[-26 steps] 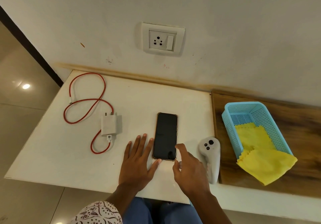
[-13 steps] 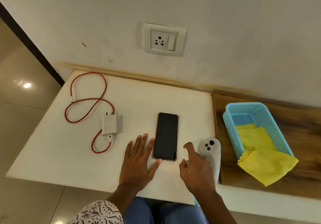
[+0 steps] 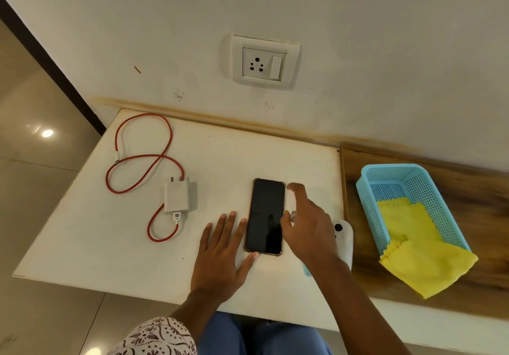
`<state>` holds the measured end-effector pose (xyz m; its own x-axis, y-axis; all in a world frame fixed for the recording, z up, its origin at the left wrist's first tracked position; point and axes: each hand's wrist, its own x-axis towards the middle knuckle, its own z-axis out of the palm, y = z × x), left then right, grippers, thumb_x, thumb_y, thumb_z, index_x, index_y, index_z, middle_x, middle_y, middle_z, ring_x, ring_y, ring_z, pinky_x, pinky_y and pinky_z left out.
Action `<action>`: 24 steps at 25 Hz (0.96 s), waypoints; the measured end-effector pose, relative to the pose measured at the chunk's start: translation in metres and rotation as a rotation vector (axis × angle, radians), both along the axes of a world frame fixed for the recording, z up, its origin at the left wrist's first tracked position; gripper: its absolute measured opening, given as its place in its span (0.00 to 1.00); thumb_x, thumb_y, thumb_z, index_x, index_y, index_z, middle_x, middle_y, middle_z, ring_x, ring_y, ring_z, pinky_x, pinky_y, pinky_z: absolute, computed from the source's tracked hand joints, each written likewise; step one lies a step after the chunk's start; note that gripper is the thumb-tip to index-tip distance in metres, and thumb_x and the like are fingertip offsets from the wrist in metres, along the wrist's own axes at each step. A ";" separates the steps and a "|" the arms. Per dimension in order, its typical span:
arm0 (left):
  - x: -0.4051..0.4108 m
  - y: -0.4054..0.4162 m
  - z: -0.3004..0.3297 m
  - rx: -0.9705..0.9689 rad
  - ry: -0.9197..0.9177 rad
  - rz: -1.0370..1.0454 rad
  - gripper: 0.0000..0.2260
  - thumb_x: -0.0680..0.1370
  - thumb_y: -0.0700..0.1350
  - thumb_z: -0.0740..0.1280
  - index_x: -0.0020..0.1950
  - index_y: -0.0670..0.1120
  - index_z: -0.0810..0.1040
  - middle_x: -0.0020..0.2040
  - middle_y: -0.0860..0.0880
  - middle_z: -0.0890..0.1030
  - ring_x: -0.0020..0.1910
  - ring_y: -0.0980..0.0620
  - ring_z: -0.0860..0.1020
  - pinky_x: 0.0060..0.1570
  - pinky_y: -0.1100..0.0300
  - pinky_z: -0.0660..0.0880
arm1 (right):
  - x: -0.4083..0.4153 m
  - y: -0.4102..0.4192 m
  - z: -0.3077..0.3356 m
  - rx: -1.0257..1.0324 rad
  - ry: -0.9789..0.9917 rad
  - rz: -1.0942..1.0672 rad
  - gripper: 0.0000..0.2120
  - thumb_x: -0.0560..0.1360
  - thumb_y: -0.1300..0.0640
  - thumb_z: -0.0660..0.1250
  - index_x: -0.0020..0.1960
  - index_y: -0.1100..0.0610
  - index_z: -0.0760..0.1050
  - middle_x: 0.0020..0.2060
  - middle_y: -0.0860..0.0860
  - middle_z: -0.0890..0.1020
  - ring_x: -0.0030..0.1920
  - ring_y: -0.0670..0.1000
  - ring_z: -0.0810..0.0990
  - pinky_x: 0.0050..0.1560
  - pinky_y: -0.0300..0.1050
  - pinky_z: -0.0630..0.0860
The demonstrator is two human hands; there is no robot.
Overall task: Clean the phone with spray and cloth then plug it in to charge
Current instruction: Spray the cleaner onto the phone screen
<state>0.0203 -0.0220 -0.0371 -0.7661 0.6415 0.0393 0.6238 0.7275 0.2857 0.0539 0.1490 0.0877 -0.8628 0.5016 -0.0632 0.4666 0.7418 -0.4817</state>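
Phone [image 3: 265, 216]: one; cloth [image 3: 418, 247]: one; charger [image 3: 177, 198]: one; hands: two.

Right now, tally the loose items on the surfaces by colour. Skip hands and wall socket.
Black: 1, phone
White: 2, charger adapter, white device with dark spots
Red: 1, cable
Blue: 1, basket
Yellow: 1, cloth; possibly more than one piece, cannot tell
Total: 6
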 end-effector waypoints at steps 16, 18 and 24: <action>0.000 0.000 0.001 0.002 -0.014 -0.002 0.31 0.78 0.65 0.49 0.76 0.50 0.56 0.76 0.46 0.57 0.75 0.46 0.53 0.69 0.46 0.54 | -0.035 0.033 0.006 0.145 0.086 -0.065 0.23 0.75 0.56 0.64 0.67 0.50 0.60 0.45 0.53 0.80 0.37 0.47 0.73 0.41 0.39 0.70; 0.000 -0.001 0.000 0.000 -0.018 -0.003 0.31 0.78 0.65 0.49 0.76 0.49 0.56 0.76 0.46 0.57 0.75 0.45 0.53 0.69 0.45 0.54 | -0.030 0.032 0.001 0.143 0.006 -0.040 0.22 0.75 0.57 0.64 0.66 0.51 0.60 0.44 0.52 0.80 0.37 0.47 0.74 0.40 0.39 0.71; 0.000 0.000 0.000 0.002 -0.002 -0.002 0.31 0.78 0.64 0.49 0.76 0.49 0.57 0.76 0.46 0.57 0.75 0.46 0.52 0.70 0.46 0.52 | -0.015 0.018 -0.014 0.096 -0.075 -0.008 0.24 0.76 0.55 0.62 0.69 0.48 0.57 0.50 0.53 0.80 0.43 0.51 0.80 0.45 0.41 0.74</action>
<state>0.0202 -0.0221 -0.0375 -0.7650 0.6429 0.0393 0.6246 0.7256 0.2887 0.0387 0.1673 0.0737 -0.8532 0.5156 -0.0790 0.5051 0.7789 -0.3718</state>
